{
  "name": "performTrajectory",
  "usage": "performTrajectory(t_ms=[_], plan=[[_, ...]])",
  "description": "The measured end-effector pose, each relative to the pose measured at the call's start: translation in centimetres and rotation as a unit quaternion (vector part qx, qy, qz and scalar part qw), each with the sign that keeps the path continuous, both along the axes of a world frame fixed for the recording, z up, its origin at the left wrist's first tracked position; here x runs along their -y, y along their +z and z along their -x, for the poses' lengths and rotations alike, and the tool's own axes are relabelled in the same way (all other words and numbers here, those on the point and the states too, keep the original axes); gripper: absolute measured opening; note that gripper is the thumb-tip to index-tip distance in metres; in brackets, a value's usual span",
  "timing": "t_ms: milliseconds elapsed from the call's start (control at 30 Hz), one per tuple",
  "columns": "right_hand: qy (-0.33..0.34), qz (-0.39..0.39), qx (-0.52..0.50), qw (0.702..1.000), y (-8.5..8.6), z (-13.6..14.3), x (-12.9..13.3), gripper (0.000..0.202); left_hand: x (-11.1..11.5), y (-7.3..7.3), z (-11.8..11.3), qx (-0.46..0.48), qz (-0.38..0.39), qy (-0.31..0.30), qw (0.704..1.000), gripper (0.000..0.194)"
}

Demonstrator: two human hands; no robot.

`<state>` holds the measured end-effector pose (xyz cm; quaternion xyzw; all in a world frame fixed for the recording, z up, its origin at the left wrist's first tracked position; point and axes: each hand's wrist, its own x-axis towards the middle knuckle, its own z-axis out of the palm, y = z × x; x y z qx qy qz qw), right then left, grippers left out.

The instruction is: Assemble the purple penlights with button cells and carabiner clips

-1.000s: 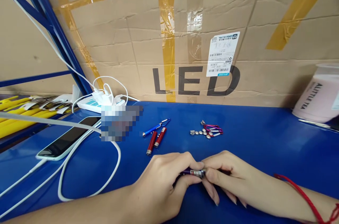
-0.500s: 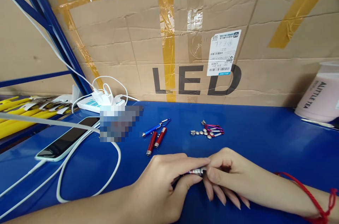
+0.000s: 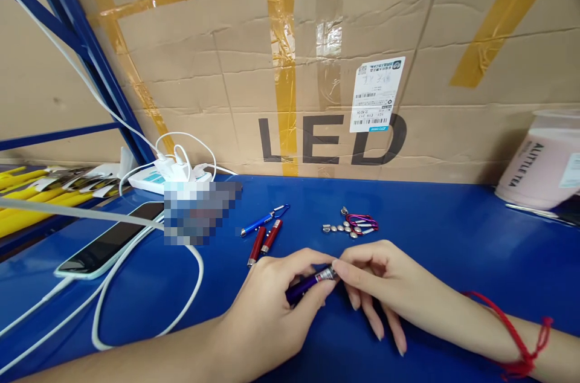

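My left hand (image 3: 272, 304) is closed around a dark purple mini flashlight (image 3: 301, 290), with the fingers over its top and the thumb below. The flashlight's silver end carries a small printed label and points right. At that end, the thumb and index finger of my right hand (image 3: 376, 274) pinch the tip, while its other fingers hang loosely below. Just beyond my left hand lie two red mini flashlights (image 3: 272, 236) and a blue mini flashlight (image 3: 258, 225) with a clip. Past my right hand is a small group of silver round parts and pink and purple carabiners (image 3: 362, 224).
On the left, a phone (image 3: 113, 241), white cables (image 3: 199, 286) and a power strip (image 3: 147, 180) sit on the blue tabletop (image 3: 435, 220). A large cardboard box (image 3: 203, 81) stands along the back. At the right is a pink cup (image 3: 534, 159).
The purple flashlight has come more into view, tilted up to the right between my hands. Both hands have shifted slightly left and up, and the camera view has moved a little.
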<state>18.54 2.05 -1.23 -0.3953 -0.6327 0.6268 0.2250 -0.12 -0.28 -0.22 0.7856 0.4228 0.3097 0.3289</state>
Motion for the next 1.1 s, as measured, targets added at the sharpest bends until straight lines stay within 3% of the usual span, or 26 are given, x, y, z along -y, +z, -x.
performTrajectory(t_ms=[233,433,767,867,1000,1100], plan=[[-0.018,-0.039,-0.029,0.999,0.4,0.3,-0.1,0.043,-0.1,-0.1,0.0,0.015,0.006,-0.017,1.000,0.011],[0.014,-0.054,-0.039,0.998,0.5,0.4,-0.1,0.044,-0.2,-0.4,-0.1,0.054,0.076,-0.040,0.995,0.010],[-0.059,-0.063,-0.011,0.996,0.3,0.4,-0.1,0.039,0.6,0.6,-0.3,-0.044,0.048,-0.002,0.998,0.028],[-0.078,-0.064,-0.010,0.995,0.3,0.4,-0.1,0.038,0.4,0.6,-0.1,-0.009,0.037,0.023,0.999,0.031],[-0.106,-0.068,-0.012,0.992,0.3,0.3,-0.2,0.040,-0.1,0.3,0.3,0.083,0.041,0.109,0.990,0.022],[-0.102,-0.069,-0.009,0.992,0.2,0.3,-0.3,0.043,-0.4,0.3,0.3,0.163,0.057,0.110,0.979,0.015]])
